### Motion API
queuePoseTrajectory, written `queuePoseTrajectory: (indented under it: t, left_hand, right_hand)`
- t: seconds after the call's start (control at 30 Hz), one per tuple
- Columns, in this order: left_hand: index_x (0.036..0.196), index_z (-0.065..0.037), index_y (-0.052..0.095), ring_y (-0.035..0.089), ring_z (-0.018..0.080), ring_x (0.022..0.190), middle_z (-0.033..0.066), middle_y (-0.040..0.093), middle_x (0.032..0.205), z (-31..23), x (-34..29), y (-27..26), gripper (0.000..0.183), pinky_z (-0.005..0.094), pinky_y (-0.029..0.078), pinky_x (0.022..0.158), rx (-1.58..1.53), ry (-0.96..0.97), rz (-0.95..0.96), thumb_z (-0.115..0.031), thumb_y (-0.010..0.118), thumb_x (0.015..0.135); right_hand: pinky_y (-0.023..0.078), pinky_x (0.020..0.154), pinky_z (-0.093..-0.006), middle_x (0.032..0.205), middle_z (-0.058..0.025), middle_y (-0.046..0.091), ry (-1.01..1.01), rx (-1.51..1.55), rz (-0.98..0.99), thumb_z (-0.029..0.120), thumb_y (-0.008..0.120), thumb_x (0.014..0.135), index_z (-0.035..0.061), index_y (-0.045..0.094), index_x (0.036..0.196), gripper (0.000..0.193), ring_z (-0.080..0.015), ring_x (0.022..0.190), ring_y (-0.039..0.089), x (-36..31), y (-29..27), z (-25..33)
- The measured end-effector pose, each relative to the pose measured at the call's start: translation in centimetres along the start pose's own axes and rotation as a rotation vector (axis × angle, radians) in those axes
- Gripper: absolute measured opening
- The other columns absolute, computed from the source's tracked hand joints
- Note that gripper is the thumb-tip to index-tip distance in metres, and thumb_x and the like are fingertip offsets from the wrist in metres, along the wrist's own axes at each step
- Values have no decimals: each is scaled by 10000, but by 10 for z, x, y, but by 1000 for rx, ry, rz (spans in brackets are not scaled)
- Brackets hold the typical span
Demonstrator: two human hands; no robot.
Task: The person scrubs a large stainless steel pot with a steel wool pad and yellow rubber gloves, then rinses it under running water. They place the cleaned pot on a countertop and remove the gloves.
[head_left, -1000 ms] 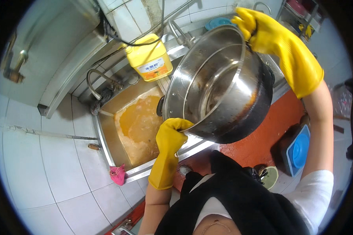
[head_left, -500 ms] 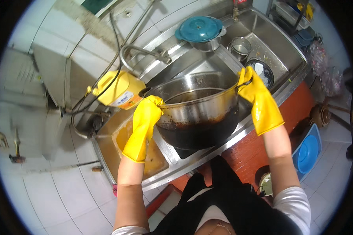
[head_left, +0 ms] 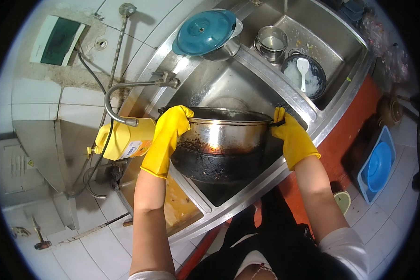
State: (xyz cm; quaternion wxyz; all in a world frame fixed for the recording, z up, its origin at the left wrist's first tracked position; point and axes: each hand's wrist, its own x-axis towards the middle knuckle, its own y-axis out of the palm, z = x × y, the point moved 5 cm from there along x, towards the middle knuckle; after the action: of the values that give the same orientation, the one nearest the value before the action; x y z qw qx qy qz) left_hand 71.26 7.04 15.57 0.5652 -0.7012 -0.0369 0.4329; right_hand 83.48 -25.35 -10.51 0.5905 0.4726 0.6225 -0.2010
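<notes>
Left hand, yellow-gloved, was curled down onto the rim at the pot's 9 o'clock; the right hand, likewise gloved, had its fingers bent around the black handle at 3 o'clock. The scorched pot was located nearly upright at the middle basin; whether its base touched bottom could not be determined. A yellow jug lay beyond the left hand, at 9 o'clock. The step appeared to be two-handed positioning. The next move likely called for level support until the pot was seated.
</notes>
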Motion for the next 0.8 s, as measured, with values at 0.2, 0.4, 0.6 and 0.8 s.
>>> queuePoseTrajectory:
  t: [0.2, 0.4, 0.6, 0.8]
  left_hand:
    - [1250, -245, 782, 739, 363, 1080, 134, 756, 1199, -25, 7, -1, 503, 411, 588, 923, 54, 67, -62, -68, 786, 780]
    - [1206, -251, 796, 728, 379, 1085, 133, 754, 1187, -38, 36, 7, 465, 419, 588, 917, -2, 135, -72, -67, 772, 780]
    - [772, -46, 681, 499, 155, 602, 100, 477, 621, -1, 77, 17, 195, 369, 407, 560, -209, 368, 30, 59, 605, 627]
    - [739, 11, 705, 647, 218, 679, 92, 629, 631, 53, 104, 37, 183, 400, 548, 799, -810, 768, 35, -118, 733, 613]
  right_hand:
    - [549, 815, -344, 1118, -125, 745, -579, -1316, -290, 220, 759, 922, 35, 712, 1164, 309, -243, 1063, 704, 59, -36, 61]
    - [550, 865, -407, 974, -142, 771, -1101, -2012, -218, 243, 768, 920, 53, 783, 1086, 253, -289, 952, 729, 38, -13, 67]
    - [521, 948, -410, 1128, -194, 745, -789, -2310, 129, 440, 696, 975, 20, 762, 1160, 463, -340, 1075, 686, -65, 18, 49]
    - [491, 1077, -393, 1421, -213, 633, -660, -2550, 745, 437, 792, 918, 4, 732, 1238, 541, -382, 1252, 625, -117, 27, 26]
